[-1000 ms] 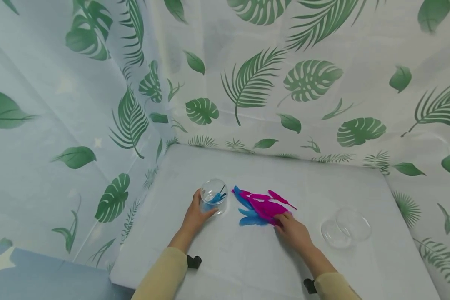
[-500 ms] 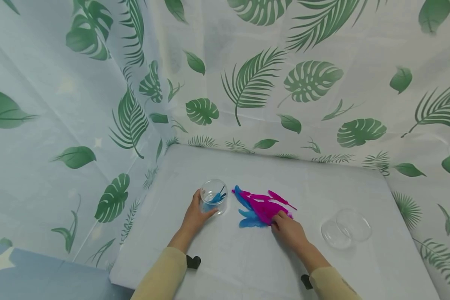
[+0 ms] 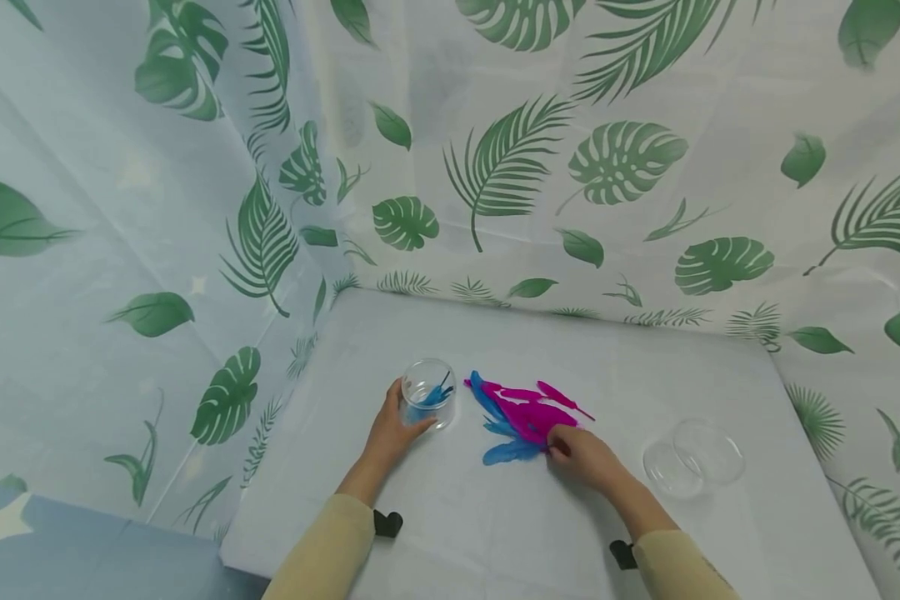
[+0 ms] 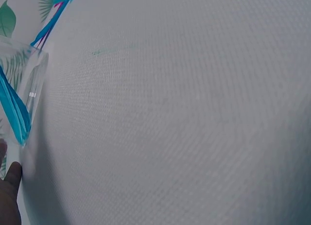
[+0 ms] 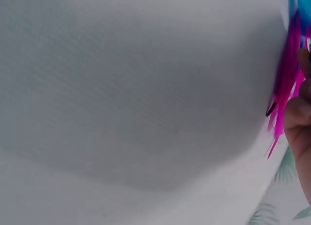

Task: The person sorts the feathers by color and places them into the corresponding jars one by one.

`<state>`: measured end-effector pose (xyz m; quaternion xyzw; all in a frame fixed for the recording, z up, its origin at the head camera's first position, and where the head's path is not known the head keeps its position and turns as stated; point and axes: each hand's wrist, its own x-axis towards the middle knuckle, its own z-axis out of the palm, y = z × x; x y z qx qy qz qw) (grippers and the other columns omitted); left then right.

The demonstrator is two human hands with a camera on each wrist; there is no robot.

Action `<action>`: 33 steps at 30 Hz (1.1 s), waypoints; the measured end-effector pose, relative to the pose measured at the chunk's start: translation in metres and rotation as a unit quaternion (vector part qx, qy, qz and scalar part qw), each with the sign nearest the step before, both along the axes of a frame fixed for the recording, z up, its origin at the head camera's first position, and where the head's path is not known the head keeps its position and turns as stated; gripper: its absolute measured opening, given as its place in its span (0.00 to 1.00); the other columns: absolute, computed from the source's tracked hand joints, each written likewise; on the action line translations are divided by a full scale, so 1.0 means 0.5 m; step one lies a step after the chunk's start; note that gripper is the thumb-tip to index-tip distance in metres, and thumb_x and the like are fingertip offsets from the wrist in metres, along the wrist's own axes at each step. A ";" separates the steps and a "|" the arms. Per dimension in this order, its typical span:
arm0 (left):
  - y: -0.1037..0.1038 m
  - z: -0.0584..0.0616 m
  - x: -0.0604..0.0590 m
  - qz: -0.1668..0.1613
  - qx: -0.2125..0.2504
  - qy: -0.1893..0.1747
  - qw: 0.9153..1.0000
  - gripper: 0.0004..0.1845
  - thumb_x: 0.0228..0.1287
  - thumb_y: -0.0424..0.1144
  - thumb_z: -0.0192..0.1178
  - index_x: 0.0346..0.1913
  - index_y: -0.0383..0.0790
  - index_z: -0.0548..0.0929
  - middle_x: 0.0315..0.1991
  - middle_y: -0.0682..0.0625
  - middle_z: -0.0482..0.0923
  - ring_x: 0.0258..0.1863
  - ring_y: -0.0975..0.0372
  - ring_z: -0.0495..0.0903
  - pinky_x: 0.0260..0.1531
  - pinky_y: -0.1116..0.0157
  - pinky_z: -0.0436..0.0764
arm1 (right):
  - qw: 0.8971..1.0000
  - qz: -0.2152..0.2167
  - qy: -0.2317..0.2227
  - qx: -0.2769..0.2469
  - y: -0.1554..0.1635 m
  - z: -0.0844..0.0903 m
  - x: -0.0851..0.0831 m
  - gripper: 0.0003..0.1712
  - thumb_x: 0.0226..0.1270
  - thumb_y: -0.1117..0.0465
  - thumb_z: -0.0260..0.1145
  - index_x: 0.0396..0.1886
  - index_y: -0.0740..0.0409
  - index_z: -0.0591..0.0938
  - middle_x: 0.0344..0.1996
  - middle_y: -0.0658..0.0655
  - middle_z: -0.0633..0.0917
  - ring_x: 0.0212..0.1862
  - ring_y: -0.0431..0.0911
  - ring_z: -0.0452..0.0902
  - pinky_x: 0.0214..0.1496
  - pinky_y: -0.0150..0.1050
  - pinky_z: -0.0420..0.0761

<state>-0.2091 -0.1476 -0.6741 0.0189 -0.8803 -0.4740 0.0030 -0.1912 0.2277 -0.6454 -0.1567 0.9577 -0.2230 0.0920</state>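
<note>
My left hand [image 3: 401, 419] grips a clear glass jar [image 3: 429, 390] that stands on the white table and holds blue feathers [image 4: 14, 113]. In the left wrist view my thumb [image 4: 9, 186] lies against the jar [image 4: 29, 84]. Right of the jar lies a loose pile of magenta feathers [image 3: 528, 411] mixed with blue ones. My right hand [image 3: 557, 447] is at the pile's near edge and pinches the quill end of a blue feather [image 3: 510, 452]. The right wrist view shows a fingertip [image 5: 297, 113] beside magenta feathers [image 5: 285, 84].
Two shallow clear dishes [image 3: 693, 467] overlap on the table to the right of my right hand. The white table [image 3: 540, 333] sits in a corner of leaf-printed curtain walls [image 3: 495, 167]. Its left edge drops to a blue floor [image 3: 82, 550].
My right hand's fingers have curled in on the blue feather at the pile's near edge, and that feather has slid slightly toward me. The left hand and the jar have stayed put.
</note>
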 end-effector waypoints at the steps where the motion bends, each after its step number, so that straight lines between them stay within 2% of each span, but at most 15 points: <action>1: 0.000 0.000 0.000 -0.001 0.000 0.002 1.000 0.57 0.49 0.65 0.71 0.77 0.49 0.52 0.74 0.42 0.62 0.74 0.47 0.63 0.71 0.44 0.64 | 1.000 -0.006 -0.007 -0.021 0.006 0.000 -0.002 0.07 0.62 0.59 0.71 0.38 0.46 0.81 0.30 0.43 0.80 0.35 0.39 0.73 0.41 0.36 0.79; 6: -0.002 -0.007 0.000 -0.003 -0.001 0.009 1.000 0.57 0.49 0.66 0.71 0.77 0.49 0.52 0.74 0.42 0.62 0.73 0.47 0.63 0.70 0.43 0.64 | 0.995 -0.040 -0.030 -0.089 0.025 0.003 -0.005 0.07 0.65 0.59 0.69 0.42 0.45 0.85 0.36 0.45 0.85 0.40 0.41 0.77 0.45 0.37 0.80; 13: -0.002 -0.007 0.001 -0.001 -0.005 0.005 1.000 0.57 0.49 0.66 0.71 0.77 0.49 0.52 0.74 0.42 0.62 0.73 0.46 0.63 0.70 0.43 0.64 | 0.986 -0.083 -0.039 -0.142 0.034 0.036 -0.009 0.07 0.67 0.55 0.68 0.42 0.47 0.86 0.37 0.49 0.87 0.40 0.41 0.79 0.40 0.33 0.79; 17: -0.001 -0.003 -0.001 0.001 -0.006 0.000 1.000 0.57 0.50 0.65 0.71 0.77 0.49 0.52 0.75 0.42 0.62 0.74 0.47 0.63 0.71 0.43 0.63 | 0.981 -0.109 -0.051 -0.152 0.036 0.054 -0.016 0.10 0.69 0.50 0.66 0.44 0.48 0.86 0.39 0.51 0.87 0.40 0.43 0.78 0.38 0.34 0.79; 20: 0.000 -0.002 -0.002 0.001 -0.003 -0.001 1.000 0.57 0.50 0.65 0.71 0.77 0.49 0.52 0.75 0.43 0.61 0.74 0.47 0.62 0.71 0.43 0.63 | 0.982 -0.114 -0.048 -0.144 0.038 0.065 -0.022 0.12 0.69 0.48 0.65 0.44 0.47 0.86 0.39 0.51 0.87 0.39 0.44 0.77 0.36 0.36 0.78; 28: 0.000 -0.004 -0.002 0.005 -0.006 0.002 1.000 0.57 0.49 0.65 0.71 0.77 0.50 0.53 0.75 0.43 0.62 0.74 0.47 0.63 0.71 0.42 0.63 | 0.974 -0.139 -0.073 -0.162 0.050 0.090 -0.033 0.17 0.69 0.43 0.64 0.46 0.49 0.85 0.26 0.55 0.81 0.29 0.43 0.73 0.27 0.37 0.73; 33: -0.001 -0.007 -0.002 0.005 -0.002 0.005 1.000 0.55 0.50 0.62 0.72 0.77 0.50 0.53 0.74 0.43 0.62 0.73 0.47 0.63 0.70 0.42 0.63 | 0.972 -0.137 -0.086 -0.173 0.062 0.106 -0.032 0.21 0.68 0.40 0.63 0.48 0.49 0.85 0.28 0.59 0.81 0.29 0.44 0.73 0.30 0.38 0.73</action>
